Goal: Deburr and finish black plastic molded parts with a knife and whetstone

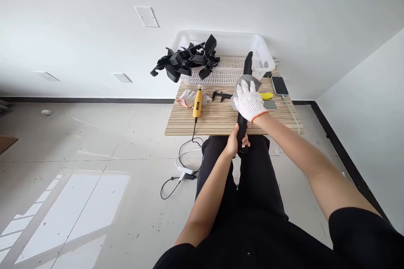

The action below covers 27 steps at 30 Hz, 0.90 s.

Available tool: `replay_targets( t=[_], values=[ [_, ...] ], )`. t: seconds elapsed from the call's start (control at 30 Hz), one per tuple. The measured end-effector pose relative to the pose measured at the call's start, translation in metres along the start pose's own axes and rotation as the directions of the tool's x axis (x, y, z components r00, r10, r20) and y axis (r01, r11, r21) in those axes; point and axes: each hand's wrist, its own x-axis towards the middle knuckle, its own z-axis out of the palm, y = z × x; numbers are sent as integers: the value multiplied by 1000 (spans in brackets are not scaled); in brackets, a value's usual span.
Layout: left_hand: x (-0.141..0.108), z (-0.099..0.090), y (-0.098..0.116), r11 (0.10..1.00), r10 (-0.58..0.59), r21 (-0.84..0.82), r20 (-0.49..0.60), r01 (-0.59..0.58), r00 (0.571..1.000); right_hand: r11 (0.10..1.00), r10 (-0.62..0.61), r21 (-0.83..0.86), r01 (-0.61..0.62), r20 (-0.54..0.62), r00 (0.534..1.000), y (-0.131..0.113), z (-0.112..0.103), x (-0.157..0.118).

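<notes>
A long black plastic part reaches from over my lap, across the table, to the front of the basket. My bare left hand is closed round its near end, thumb on the left side and fingertips showing on the right. My right hand, in a white knit glove with an orange cuff, presses a grey cloth over the middle of the part. The cloth wraps over both sides there, and the stretch of the part beneath it is hidden.
A white plastic basket stands at the table's back, with several black plastic parts piled at its left. On the wooden table lie a yellow rotary tool, a white glove, black calipers, a yellow-handled tool and a phone.
</notes>
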Motion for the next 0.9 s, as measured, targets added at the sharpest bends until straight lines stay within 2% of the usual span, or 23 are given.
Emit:
replay_targets(
  t=[0.13,0.27,0.43,0.53,0.63,0.73,0.9],
  values=[
    [2,0,-4,999,9,45,-29,-8,1000,992,69,112,-54,-127,990,13,9,41],
    [2,-2,-4,999,2,54,-17,-1,1000,985,27,170,11,-219,975,32,11,75],
    [1,-2,-3,997,11,82,-40,-8,999,978,85,205,-30,-264,961,44,6,103],
    [1,-1,-3,995,19,102,-54,-13,998,967,123,246,-62,-241,963,49,-2,118],
    [3,-2,-5,993,21,114,-57,-14,998,970,142,225,-95,-200,970,52,-11,127],
    [2,-3,-6,992,10,124,-55,-3,998,976,123,205,-78,-220,968,52,-15,126],
    [-3,-2,-11,990,4,142,-73,7,997,972,171,195,-130,-207,963,43,-4,105]
  ],
)
